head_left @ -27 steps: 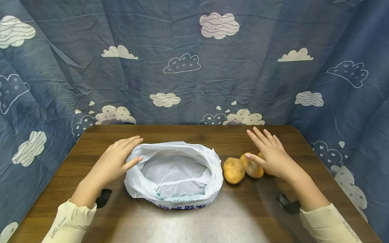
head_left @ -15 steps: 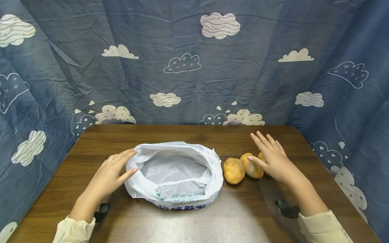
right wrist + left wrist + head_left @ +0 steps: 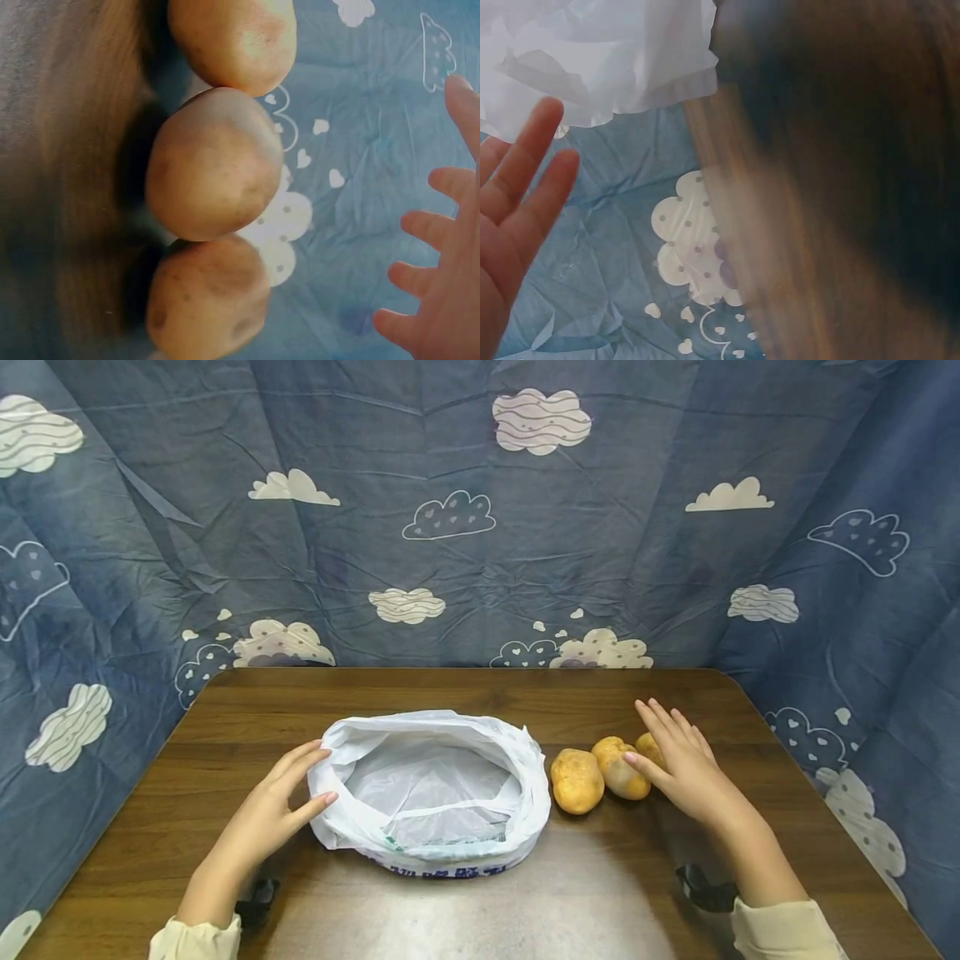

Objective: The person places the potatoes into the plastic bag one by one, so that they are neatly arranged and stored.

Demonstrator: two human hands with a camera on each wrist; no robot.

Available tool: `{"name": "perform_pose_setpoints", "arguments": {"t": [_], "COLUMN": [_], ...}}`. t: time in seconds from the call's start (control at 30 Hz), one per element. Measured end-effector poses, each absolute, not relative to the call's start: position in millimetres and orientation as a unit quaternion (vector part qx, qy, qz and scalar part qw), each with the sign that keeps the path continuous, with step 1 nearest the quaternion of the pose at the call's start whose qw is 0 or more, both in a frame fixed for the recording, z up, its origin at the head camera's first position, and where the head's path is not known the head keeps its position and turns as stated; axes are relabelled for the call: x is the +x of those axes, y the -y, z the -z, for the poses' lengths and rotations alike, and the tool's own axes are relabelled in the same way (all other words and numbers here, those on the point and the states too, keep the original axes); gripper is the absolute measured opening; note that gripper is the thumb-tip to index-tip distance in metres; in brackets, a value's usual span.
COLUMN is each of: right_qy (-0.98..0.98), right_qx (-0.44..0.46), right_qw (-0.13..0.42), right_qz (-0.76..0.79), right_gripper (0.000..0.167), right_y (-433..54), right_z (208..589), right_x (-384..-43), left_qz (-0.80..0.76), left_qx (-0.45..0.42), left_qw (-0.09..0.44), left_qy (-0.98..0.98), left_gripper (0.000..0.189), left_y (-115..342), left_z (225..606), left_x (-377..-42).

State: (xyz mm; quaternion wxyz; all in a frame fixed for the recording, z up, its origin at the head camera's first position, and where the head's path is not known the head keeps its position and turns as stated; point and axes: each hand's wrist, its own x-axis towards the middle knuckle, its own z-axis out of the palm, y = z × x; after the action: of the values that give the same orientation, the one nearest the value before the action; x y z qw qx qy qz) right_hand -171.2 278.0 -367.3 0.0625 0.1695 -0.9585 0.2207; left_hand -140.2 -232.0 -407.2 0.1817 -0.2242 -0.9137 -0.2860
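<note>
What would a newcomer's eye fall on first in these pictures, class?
Probably the white plastic bag, its mouth gaping, just left of center on the brown wooden table in the head view. Next, perhaps, three yellow-brown potatoes in a row to its right, with the right grip open close by. Behind the table hangs a blue cloth printed with pale clouds.

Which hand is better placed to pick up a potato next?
The right hand, most likely: it is open and empty, right by the potatoes. The left hand is at the opposite side of the bag, which lies between it and the potatoes.
</note>
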Motion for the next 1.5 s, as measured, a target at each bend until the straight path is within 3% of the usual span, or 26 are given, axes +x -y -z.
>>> {"name": "perform_pose_setpoints", "arguments": {"t": [0.37,1.17,1.5], "right_qy": [0.946,0.909,0.897], "right_qx": [0.154,0.054,0.04], "right_qw": [0.08,0.062,0.093], "right_qz": [-0.275,-0.408,-0.429], "right_gripper": [0.069,0.069,0.064], "right_y": [-306,-342,-341], "right_z": [395,445,451], "right_x": [-175,-184,-183], "left_qz": [0.33,0.336,0.336], "left_qx": [-0.242,-0.237,-0.235], "left_qw": [0.241,0.235,0.237], "left_qy": [0.88,0.881,0.881], "left_gripper": [0.063,0.059,0.058], "left_y": [231,230,230], "left_z": [415,418,417], "left_x": [-145,-146,-145]}}
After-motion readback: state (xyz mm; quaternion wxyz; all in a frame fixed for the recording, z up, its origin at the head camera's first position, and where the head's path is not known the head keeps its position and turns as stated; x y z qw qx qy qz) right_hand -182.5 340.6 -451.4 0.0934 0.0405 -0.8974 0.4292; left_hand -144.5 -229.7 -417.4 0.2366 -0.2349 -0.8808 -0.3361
